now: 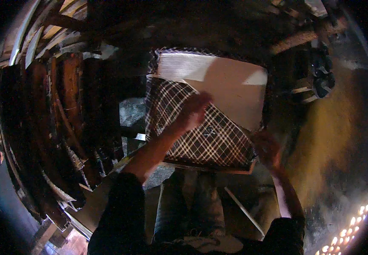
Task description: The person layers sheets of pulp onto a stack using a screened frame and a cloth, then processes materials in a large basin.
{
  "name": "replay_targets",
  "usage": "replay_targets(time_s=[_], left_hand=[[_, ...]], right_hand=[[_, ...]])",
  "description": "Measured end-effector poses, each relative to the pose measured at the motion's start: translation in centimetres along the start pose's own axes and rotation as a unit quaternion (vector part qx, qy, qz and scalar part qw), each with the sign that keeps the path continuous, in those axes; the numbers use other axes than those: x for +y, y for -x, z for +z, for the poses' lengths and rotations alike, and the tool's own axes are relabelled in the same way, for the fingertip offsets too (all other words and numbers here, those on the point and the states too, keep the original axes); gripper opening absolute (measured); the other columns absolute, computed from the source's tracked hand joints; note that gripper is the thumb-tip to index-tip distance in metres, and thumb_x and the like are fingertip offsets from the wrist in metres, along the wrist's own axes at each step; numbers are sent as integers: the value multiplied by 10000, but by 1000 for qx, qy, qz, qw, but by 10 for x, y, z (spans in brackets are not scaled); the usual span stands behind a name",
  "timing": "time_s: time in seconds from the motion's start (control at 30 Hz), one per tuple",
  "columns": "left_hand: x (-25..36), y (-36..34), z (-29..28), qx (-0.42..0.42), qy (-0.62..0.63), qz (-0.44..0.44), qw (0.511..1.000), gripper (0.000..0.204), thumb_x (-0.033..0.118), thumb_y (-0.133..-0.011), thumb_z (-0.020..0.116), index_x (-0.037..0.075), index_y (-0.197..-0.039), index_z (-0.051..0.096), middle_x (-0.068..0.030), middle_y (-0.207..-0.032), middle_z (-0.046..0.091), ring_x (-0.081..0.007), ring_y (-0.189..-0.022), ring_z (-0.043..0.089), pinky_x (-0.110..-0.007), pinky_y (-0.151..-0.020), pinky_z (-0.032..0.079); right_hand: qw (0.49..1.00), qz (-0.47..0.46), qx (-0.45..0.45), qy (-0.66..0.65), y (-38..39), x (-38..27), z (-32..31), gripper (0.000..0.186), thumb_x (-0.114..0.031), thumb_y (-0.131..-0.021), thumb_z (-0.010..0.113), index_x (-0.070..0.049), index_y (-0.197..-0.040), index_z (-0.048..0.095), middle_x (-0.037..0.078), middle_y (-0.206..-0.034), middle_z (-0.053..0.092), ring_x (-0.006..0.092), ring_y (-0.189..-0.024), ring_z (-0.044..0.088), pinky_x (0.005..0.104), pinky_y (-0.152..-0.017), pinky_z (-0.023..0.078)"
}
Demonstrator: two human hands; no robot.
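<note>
In front of me lies a flat, boxy piece with a pale panel [235, 100], lit across its far left part. A dark plaid cloth [211, 144] with cream lines covers its near half, its edge running diagonally across the panel. My left hand [196, 109] is closed at that diagonal edge, over the middle of the piece. At the near right corner, my right hand [268, 148] is closed on the cloth's end; its fingertips are dim and partly hidden. Gathered dark fabric shows along the far rim. A wooden edge [243, 171] sticks out under the near side.
Dark, worn wooden boards [71, 110] stand on the left, with splintered ends towards me. Scrap timber [58, 32] lies at the far left. A dark object [322, 76] sits at the far right. A thin stick [245, 210] lies beside my legs [190, 204].
</note>
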State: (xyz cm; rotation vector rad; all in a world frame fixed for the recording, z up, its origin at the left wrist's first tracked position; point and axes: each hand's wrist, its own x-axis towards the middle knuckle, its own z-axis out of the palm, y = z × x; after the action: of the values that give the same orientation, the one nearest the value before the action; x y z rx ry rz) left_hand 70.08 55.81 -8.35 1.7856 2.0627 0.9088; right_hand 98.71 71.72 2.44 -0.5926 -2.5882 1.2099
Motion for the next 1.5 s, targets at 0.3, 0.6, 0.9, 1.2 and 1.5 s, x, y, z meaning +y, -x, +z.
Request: replay_targets(time_s=[0.3, 0.6, 0.9, 1.2, 1.5], left_hand=[[-113, 40, -96, -64, -272, -121, 952, 166, 120, -670, 619, 71, -828, 607, -109, -907, 592, -279, -860, 558, -420, -749, 450], [-63, 132, -151, -217, -132, 17, 967, 388, 231, -658, 668, 37, -982, 579, -174, -1023, 533, -353, -948, 514, -483, -826, 407], [34, 331, -124, -339, -51, -264, 901, 433, 200, -710, 670, 136, -1124, 559, -161, -1021, 574, -320, -867, 572, -390, -733, 472], [166, 455, -157, -423, 47, -279, 861, 272, 342, -782, 631, 150, -975, 639, -116, -861, 607, -297, -838, 586, -404, -706, 466], [28, 444, -71, -317, -48, -303, 897, 288, 277, -716, 678, 176, -982, 638, -130, -885, 641, -346, -805, 598, -445, -726, 473]], right_hand=[[967, 172, 113, -151, 71, 58, -20, 243, 34, -742, 609, -46, -972, 603, 99, -928, 609, 234, -815, 597, 318, -734, 483], [945, 141, -186, 228, 57, 39, -11, 381, -179, -718, 687, -111, -1073, 567, 122, -1040, 576, 316, -935, 570, 420, -764, 486], [896, 146, -245, 340, 215, -2, 27, 299, -110, -722, 603, -131, -1020, 606, 134, -882, 626, 315, -811, 598, 438, -669, 477], [836, 444, -240, 217, 419, -87, 24, 246, -229, -795, 538, -95, -971, 645, 192, -886, 629, 367, -841, 596, 451, -734, 477], [843, 471, -212, 149, 347, 52, 128, 228, -234, -810, 546, -44, -912, 622, 196, -796, 612, 311, -752, 614, 416, -664, 475]])
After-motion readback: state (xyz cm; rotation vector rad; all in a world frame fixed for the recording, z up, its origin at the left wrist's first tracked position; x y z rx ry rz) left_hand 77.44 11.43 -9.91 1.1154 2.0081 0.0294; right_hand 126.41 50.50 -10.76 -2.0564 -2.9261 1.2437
